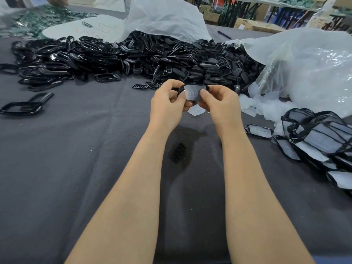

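Dark grey cloth tabletop (76,149), parts heaped along its far side.
Before the heap of glossy black plastic frames (114,56), left hand (167,105) and right hand (221,105) both pinch one black oval frame with a translucent white film insert (193,92).

Even, diffuse overhead light keeps the scene bright. A soft shadow pools on the grey cloth (76,149) at 6 o'clock of the left hand (167,103) and right hand (222,103); the padded frame (192,91) they pinch is reasonably sharp. Glare streaks the clear bag (314,73) at 3 o'clock, and glints speckle the black pile (76,54) at 10 o'clock. The edges bow with wide-angle distortion, and the background boxes (253,25) at 1 o'clock are soft.
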Tool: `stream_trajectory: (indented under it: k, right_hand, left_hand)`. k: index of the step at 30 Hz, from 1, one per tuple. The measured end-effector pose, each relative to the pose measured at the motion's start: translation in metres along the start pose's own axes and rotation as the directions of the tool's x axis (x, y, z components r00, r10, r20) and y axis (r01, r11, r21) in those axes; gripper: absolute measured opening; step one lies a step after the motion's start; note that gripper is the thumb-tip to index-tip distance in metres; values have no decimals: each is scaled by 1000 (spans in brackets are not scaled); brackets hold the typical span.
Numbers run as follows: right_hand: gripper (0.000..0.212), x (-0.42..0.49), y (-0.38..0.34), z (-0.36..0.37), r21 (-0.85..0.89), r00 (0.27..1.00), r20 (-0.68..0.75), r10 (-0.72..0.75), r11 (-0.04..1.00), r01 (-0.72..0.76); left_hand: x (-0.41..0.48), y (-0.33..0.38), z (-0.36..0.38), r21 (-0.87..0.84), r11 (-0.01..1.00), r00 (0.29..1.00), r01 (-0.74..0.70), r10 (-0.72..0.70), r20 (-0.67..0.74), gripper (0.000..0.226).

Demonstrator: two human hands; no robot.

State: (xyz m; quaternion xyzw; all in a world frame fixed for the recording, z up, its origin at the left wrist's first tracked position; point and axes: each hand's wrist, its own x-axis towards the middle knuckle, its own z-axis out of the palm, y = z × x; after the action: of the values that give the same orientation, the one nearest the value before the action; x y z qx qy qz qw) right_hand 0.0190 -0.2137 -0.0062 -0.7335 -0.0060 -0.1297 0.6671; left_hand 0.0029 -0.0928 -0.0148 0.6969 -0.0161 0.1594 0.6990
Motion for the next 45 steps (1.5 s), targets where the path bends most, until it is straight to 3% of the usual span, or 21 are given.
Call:
stream_trajectory:
  k: [5,11,14,17,21,31,38,45]
  right_hand:
    - [14,2,1,-1,-17,1000,-6,10,1000,-10]
    - [2,2,3,0,-39,999,-33,19,999,-20]
    - [5,1,2,0,-15,999,-20,30,999,-30]
    - [12,-3,0,3,66,996,52,77,995,-80]
    - [21,-5,0,4,21,995,93,42,999,-44]
    - [17,-5,1,5,90,996,60,68,993,-73]
    - [20,-6,-1,5,74,997,55,52,996,-56]
    - [11,-5,0,5,109,988,71,136,984,-143]
  left_hand:
    - [1,-2,2,16,1000,1000,16,-16,7,25]
    - [1,-2,4,59,998,1000,18,-19,7,9]
    - [2,-6,3,79,996,999,34,-34,-7,22]
    - [3,-8,2,68,995,997,68,-66,-42,20]
    - [4,-8,1,56,994,995,89,-86,-57,18]
    - [0,-2,4,117,989,995,91,-86,-48,23]
    - [0,-4,2,14,987,987,160,-159,-36,22]
    - [0,-1,1,22,986,986,163,-162,-27,21]
